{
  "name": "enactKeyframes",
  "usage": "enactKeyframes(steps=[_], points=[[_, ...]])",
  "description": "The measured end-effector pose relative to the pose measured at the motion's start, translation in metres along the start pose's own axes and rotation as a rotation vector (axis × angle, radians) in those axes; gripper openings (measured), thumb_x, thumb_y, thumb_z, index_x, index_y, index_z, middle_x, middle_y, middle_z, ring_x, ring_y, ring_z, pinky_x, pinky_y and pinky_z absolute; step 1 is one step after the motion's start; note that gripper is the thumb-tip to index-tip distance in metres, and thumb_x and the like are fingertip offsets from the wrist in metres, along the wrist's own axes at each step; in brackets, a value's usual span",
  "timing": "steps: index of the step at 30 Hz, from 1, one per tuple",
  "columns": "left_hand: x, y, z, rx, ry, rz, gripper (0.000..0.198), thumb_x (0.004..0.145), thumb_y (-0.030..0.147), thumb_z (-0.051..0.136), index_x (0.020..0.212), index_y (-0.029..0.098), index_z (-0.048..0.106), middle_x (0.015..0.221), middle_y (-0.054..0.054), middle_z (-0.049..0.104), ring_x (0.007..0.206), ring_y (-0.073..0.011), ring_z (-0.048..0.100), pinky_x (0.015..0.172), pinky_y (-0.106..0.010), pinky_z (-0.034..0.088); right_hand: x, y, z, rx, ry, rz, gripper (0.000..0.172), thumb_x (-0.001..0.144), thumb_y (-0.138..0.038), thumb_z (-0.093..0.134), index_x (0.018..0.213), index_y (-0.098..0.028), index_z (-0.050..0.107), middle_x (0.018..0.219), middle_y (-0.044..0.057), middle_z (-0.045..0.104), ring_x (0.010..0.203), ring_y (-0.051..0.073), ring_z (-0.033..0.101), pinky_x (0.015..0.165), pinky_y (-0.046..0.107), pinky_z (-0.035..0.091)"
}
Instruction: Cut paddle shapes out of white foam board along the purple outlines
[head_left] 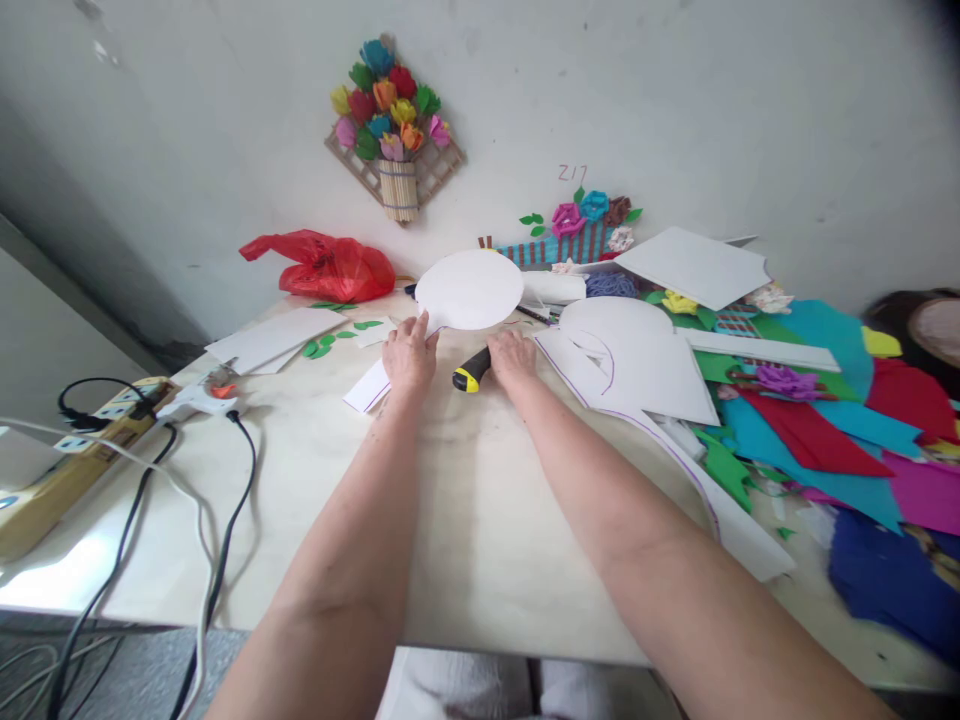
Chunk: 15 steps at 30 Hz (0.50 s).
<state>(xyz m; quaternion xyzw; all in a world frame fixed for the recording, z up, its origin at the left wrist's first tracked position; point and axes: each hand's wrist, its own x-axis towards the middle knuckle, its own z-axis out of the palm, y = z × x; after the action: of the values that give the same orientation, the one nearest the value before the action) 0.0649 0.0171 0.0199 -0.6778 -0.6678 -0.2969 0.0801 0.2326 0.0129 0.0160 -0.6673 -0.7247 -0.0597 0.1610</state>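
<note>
My left hand (409, 352) pinches the lower left edge of a white foam disc (470, 289) and holds it tilted up off the table. My right hand (512, 357) grips a black and yellow utility knife (469, 375), its yellow end pointing left on the tabletop. A small white strip (365, 390) lies just left of my left hand. Both hands are at the far middle of the pale wooden table (465, 530).
White foam offcuts (637, 365) and coloured paper sheets (817, 440) crowd the right side. A glue gun (201, 397), a power strip (112, 405) and cables lie at left. A red plastic bag (326, 266) sits by the wall, where paper flower pieces hang.
</note>
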Motion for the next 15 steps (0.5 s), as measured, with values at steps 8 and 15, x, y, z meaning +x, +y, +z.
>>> enactKeyframes(steps=[8,15], points=[[0.000,0.005,0.006,-0.043,0.015,0.093,0.048,0.094,0.041,0.034,0.138,0.025,0.047,0.140,-0.007,0.049,0.121,-0.0244,0.049,0.100,-0.035,0.038,0.003,-0.003,-0.001,0.094,0.115,0.002,0.030,0.073,-0.013,0.053,0.098,-0.011,0.071,0.108,0.020,0.064,0.108,0.033,0.054,0.094,0.045,0.035],[0.003,0.010,0.009,-0.088,0.038,0.120,0.046,0.094,0.039,0.037,0.136,0.024,0.048,0.137,-0.007,0.053,0.123,-0.0228,0.049,0.101,-0.033,0.039,0.020,-0.006,0.016,0.960,0.134,0.223,0.022,0.066,-0.022,0.052,0.076,-0.020,0.072,0.080,0.006,0.071,0.082,0.021,0.064,0.074,0.032,0.046]])
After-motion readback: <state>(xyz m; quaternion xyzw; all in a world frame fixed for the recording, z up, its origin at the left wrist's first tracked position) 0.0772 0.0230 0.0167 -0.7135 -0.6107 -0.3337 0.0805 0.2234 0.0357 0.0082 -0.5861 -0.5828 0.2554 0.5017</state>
